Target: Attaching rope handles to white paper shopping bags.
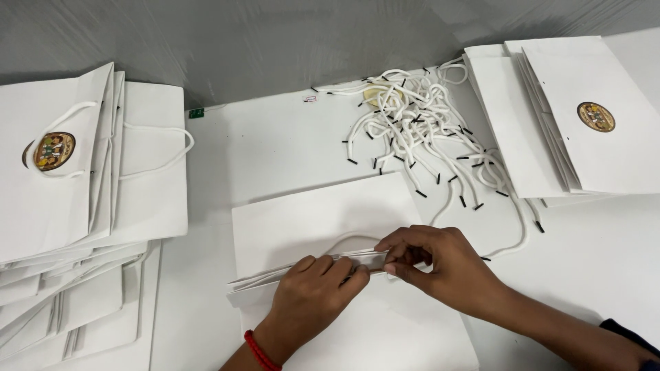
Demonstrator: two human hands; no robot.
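A flat white paper bag [309,220] lies in front of me on the white table [261,137], its top edge folded along the middle. My left hand [313,292], with a red thread band at the wrist, presses down on that top edge. My right hand [440,264] pinches the same edge just to the right, where a white cord handle [347,239] arcs over the bag's upper panel. The fingertips of both hands nearly touch at the fold.
A tangle of white cords with black tips [419,130] lies at the back middle. A stack of white bags with cord handles and a round sticker [75,192] fills the left. Another stack of flat bags [577,117] sits at the right. A grey wall [275,41] backs the table.
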